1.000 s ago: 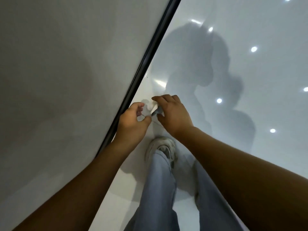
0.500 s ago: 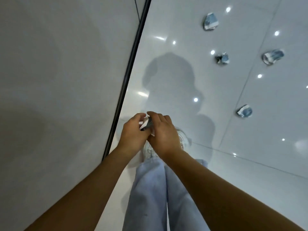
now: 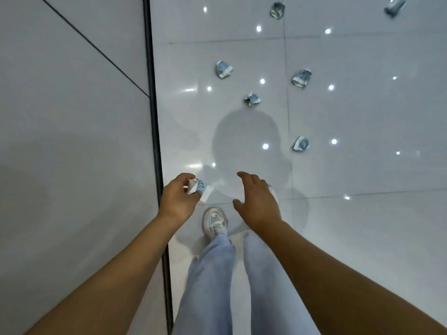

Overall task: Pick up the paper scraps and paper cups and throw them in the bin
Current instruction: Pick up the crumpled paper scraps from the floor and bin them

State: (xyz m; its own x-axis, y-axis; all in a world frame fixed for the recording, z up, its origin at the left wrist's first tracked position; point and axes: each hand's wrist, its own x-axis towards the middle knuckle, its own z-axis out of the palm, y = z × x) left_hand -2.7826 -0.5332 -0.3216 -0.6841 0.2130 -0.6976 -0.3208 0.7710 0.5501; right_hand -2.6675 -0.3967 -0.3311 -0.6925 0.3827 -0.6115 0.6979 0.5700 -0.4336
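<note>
We note the left hand (image 3: 177, 201) grasping a scrap (image 3: 197, 186) (white, blue print); right hand (image 3: 257, 201) fingers released; five scraps on the floor (image 3: 362, 238).

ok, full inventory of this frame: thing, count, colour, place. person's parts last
crumpled paper cups on floor: six, blue and white, scattered ahead and to the right, two at the top edge
held paper cup: one, white with blue print, in left hand
floor: glossy white tiles with light reflections
wall: grey panels, left, with black strip at its base
shoe: one visible, white, near the wall
trousers: light blue
left hand: pinches the held paper cup
right hand: fingers relaxed, holds nothing
</note>
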